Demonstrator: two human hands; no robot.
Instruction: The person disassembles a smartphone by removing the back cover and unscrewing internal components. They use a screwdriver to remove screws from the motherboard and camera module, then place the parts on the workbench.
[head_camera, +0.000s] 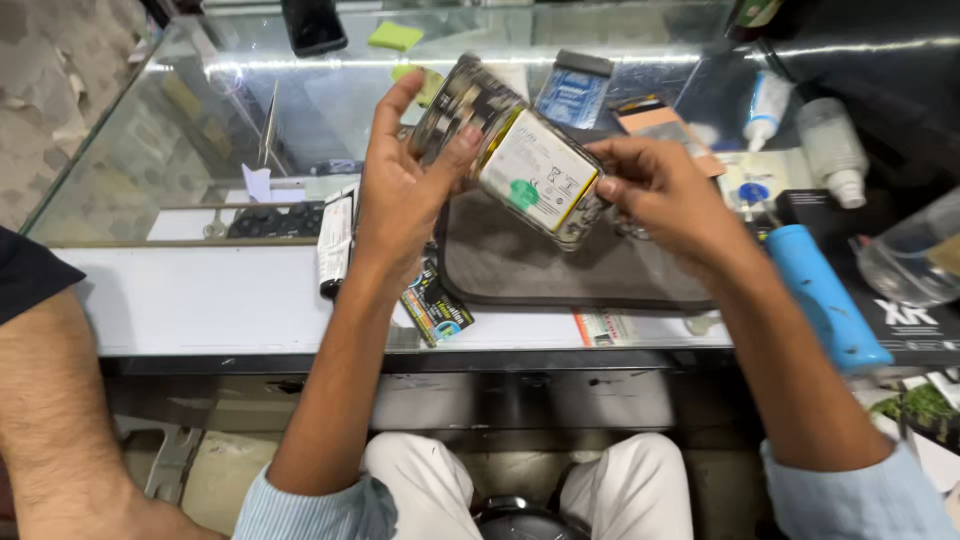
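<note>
1. Hands hold an opened phone (515, 150) up above a grey mat (560, 262) on the glass counter (140, 150).
2. The left hand (405, 195) wraps its fingers round the top end; the right hand (660, 190) pinches the lower corner.
3. It looks thin, stiff and light, with a smooth white battery and tiny bare parts that probably break easily.
4. Holding it by the edges seems safest.
</note>
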